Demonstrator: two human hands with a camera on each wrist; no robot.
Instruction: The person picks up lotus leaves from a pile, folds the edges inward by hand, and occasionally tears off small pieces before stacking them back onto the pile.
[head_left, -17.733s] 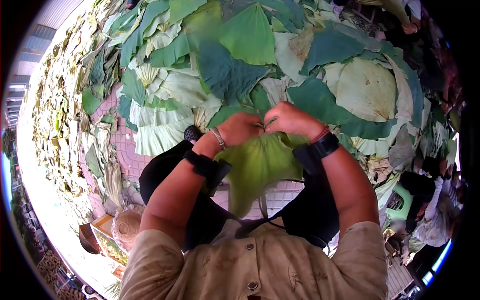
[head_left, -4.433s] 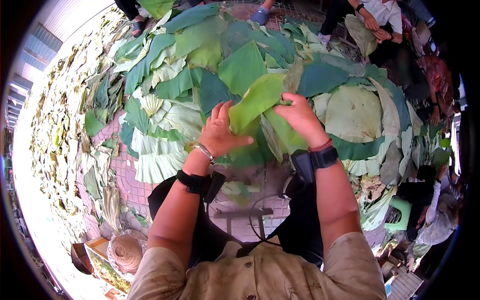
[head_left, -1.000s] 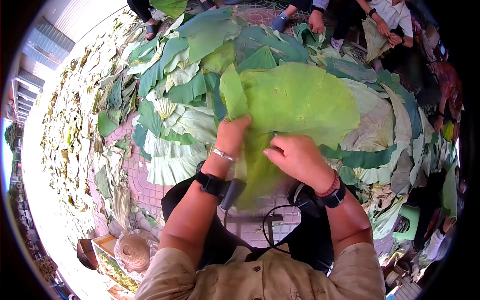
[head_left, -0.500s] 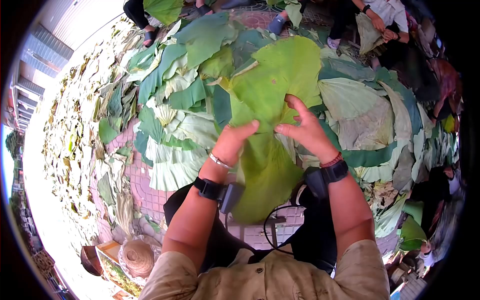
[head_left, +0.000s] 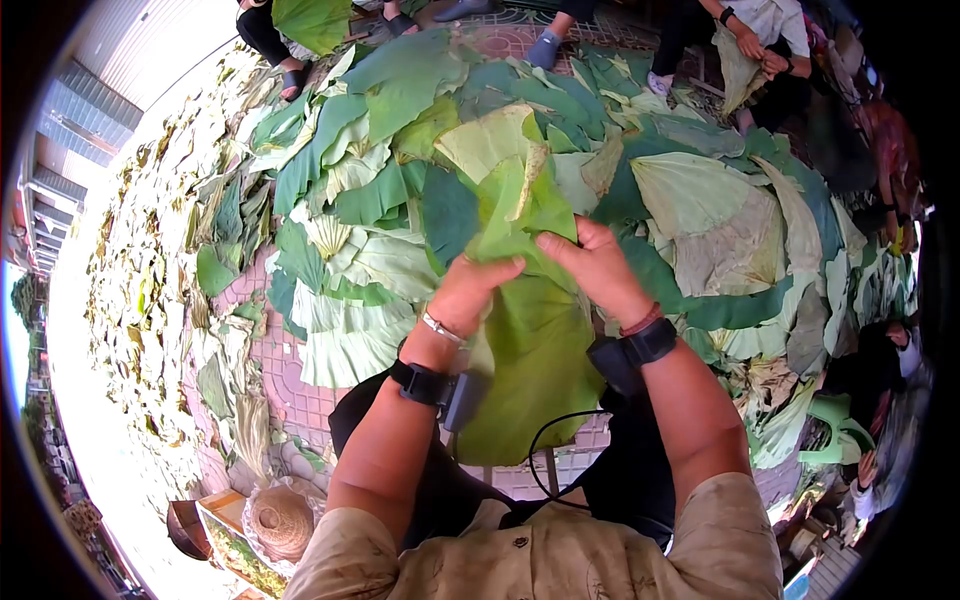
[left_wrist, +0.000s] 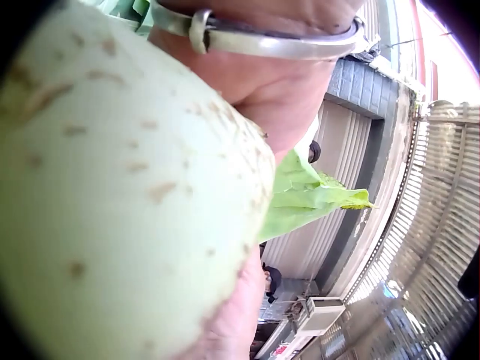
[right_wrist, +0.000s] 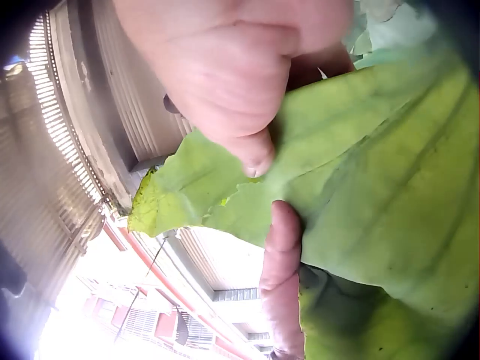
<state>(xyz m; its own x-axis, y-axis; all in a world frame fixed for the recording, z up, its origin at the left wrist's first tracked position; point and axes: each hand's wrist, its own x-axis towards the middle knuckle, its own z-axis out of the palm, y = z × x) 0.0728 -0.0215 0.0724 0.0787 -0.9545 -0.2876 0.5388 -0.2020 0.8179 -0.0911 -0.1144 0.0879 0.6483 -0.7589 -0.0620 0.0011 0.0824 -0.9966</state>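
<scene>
A yellow-green lotus leaf (head_left: pixel 530 350) is held between both hands, its lower part hanging over the lap and its upper part gathered in folds with a dry brownish edge. My left hand (head_left: pixel 470 293) grips its left side, thumb on top and fingers hidden beneath. On the other side my right hand (head_left: pixel 600 270) pinches the leaf, thumb in front. The leaf's pale spotted underside fills much of the left wrist view, beside the left hand (left_wrist: pixel 277 105). A small tear shows near the right hand (right_wrist: pixel 225 82) in the right wrist view.
Layered lotus leaves (head_left: pixel 400 250) cover the ground ahead; drier ones (head_left: pixel 150 270) lie left. A twine spool (head_left: pixel 280 520) sits lower left, a green stool (head_left: pixel 835 430) right. Another person's hands (head_left: pixel 762 55) hold a leaf at upper right. A black cable (head_left: pixel 540 440) loops by the lap.
The leaf's upper part, spread wide toward the right a second ago, is now narrower and folded inward. The right hand has turned and now pinches the leaf with its thumb in front.
</scene>
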